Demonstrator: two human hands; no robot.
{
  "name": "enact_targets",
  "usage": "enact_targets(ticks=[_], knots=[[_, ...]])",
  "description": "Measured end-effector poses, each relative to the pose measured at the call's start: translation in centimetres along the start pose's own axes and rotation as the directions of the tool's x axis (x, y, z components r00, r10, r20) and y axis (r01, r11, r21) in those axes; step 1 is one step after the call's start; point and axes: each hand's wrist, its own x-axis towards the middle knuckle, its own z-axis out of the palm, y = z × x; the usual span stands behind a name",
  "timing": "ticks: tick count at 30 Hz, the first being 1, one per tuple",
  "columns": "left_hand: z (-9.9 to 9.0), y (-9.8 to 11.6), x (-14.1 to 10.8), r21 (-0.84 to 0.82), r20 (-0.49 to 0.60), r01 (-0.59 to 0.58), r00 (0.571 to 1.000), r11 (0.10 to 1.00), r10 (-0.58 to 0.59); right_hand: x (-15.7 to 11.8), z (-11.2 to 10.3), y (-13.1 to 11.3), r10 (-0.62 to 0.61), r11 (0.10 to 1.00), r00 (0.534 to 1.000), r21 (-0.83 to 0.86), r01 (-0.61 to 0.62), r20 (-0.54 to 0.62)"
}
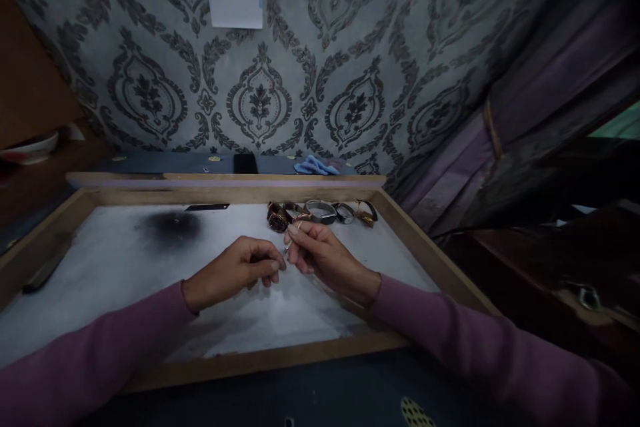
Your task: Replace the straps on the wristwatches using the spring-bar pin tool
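Over the middle of a white-bottomed tray with a wooden rim (280, 355), my two hands meet almost fingertip to fingertip. My right hand (320, 255) is closed in a pinch on a small thin object (287, 249), too small to name. My left hand (245, 263) has its fingers curled together beside it; whatever it may hold is hidden. Just beyond my right hand, several wristwatches stand in a row along the far rim, among them a dark-faced watch (277, 219), a silver watch (321, 211) and a gold one (367, 215).
A dark flat blade-like strip (207, 207) lies near the far rim, and a dark long object (47, 270) by the left rim. Behind the tray are a black item (245, 163) and a blue cloth (317, 165). A bowl (33, 149) stands at far left.
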Motion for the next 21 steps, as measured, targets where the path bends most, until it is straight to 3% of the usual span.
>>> enact_targets(ticks=[10,14,18,20,21], knots=[[0.1,-1.9,0.7,-0.032,-0.034,-0.041,0.999,0.999,0.040,-0.3,0.4,-0.2,-0.009,0.996,0.999,-0.090,0.013,0.053],[-0.1,-2.2,0.7,0.040,-0.034,-0.063,0.997,0.997,0.064,-0.1,0.3,-0.1,0.023,0.938,0.998,-0.347,-0.005,0.050],[-2.6,-0.4,0.8,0.228,-0.140,-0.153,0.972,0.962,0.188,0.3,-0.4,0.4,0.056,0.848,0.998,-0.529,-0.025,0.042],[-4.9,1.4,1.6,0.419,-0.217,-0.171,0.935,0.891,0.282,0.3,-0.8,0.6,0.083,0.765,0.995,-0.643,-0.032,0.050],[-6.2,2.4,2.3,0.555,-0.258,-0.128,0.913,0.822,0.316,0.3,-0.9,0.6,0.073,0.714,0.997,-0.699,-0.025,0.040]])
